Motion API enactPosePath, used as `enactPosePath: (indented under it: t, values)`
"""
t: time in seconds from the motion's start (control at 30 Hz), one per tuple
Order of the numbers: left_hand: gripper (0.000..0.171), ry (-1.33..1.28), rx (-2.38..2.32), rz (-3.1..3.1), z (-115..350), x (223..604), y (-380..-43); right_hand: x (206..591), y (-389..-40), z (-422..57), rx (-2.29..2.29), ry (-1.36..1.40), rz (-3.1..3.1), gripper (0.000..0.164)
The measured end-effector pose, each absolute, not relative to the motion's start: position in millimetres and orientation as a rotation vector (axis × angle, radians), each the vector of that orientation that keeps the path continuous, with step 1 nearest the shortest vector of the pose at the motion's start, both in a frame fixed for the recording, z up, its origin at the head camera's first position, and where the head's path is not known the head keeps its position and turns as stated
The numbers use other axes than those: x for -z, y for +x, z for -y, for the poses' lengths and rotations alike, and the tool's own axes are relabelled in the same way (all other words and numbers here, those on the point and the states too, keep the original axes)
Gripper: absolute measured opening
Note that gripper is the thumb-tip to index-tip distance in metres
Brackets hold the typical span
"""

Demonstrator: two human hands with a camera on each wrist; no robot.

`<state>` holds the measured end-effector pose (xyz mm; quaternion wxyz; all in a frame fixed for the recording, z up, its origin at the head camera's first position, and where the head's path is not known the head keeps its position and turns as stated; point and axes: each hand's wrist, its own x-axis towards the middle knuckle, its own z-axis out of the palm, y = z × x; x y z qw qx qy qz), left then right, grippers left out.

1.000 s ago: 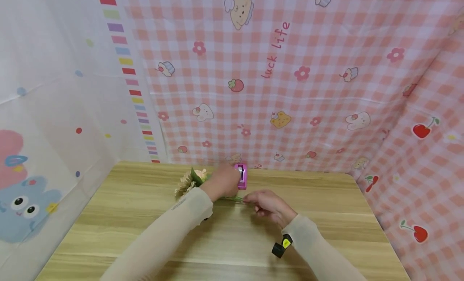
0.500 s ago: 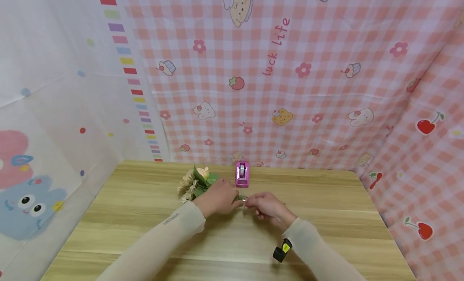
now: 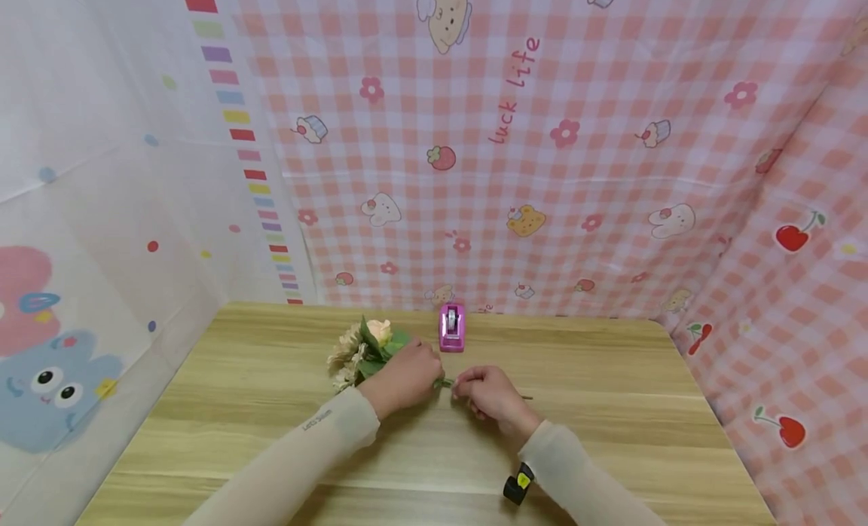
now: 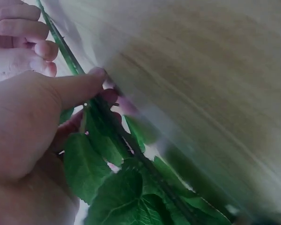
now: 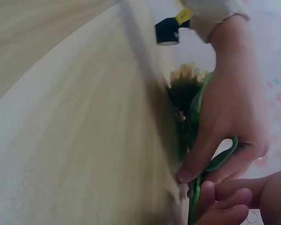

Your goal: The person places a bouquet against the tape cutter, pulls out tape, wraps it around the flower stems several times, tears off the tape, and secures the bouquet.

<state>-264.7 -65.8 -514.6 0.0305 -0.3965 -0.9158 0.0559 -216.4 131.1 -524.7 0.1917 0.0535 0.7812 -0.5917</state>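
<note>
A small bunch of flowers (image 3: 347,350) with cream and peach blooms and green leaves lies left of the middle of the table, its stems pointing right. My left hand (image 3: 405,379) grips the stems just below the leaves. In the left wrist view its thumb (image 4: 79,88) presses on the dark green stems (image 4: 113,123). Close beside it, my right hand (image 3: 493,399) has curled fingers at the stems, thumb and forefinger together there. A thin stem end (image 3: 527,397) sticks out beyond it. The right wrist view has its fingertips (image 5: 227,206) right against the stems.
A pink tape dispenser (image 3: 452,328) stands behind the hands, near the back edge of the wooden table (image 3: 597,451). Patterned cloth (image 3: 441,232) hangs along the back and both sides. A black camera (image 3: 518,484) hangs at the right wrist.
My left hand has come away from the tape dispenser, down to the stems. Half a second ago a small shiny bit showed between the hands. My right hand has shifted slightly toward me.
</note>
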Motion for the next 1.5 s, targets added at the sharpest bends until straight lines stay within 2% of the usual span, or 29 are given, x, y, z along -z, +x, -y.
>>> enactPosePath:
  t: [0.23, 0.47, 0.7, 0.9, 1.1, 1.37, 1.5]
  values:
    - [0.005, -1.280, -0.215, 2.764, 67.7, 512.2, -256.5, 525.3, -211.5, -124.2, 1.675, 0.141, -2.301, 0.036]
    - [0.006, -1.260, -0.198, 2.736, 67.8, 511.1, -249.2, 530.0, -210.5, -118.0, 1.454, -0.015, -2.636, 0.017]
    - [0.009, -1.262, -0.209, 2.677, 68.0, 510.4, -245.5, 529.1, -208.9, -114.8, 1.080, -0.194, -2.942, 0.007]
    - [0.008, -1.266, -0.229, 2.689, 68.5, 510.1, -246.6, 529.1, -209.0, -118.0, 0.702, -0.429, -3.193, 0.017]
    - [0.008, -1.264, -0.222, 2.690, 69.6, 506.5, -247.7, 527.4, -212.2, -124.3, 0.572, -0.678, -3.288, 0.020]
    - [0.006, -1.258, -0.224, 2.646, 71.0, 505.1, -246.0, 526.8, -233.4, -140.0, 0.730, -0.856, -2.917, 0.014]
    - [0.004, -1.236, -0.269, 2.619, 70.5, 502.6, -244.5, 528.9, -242.9, -147.7, 0.831, -0.919, -2.779, 0.016]
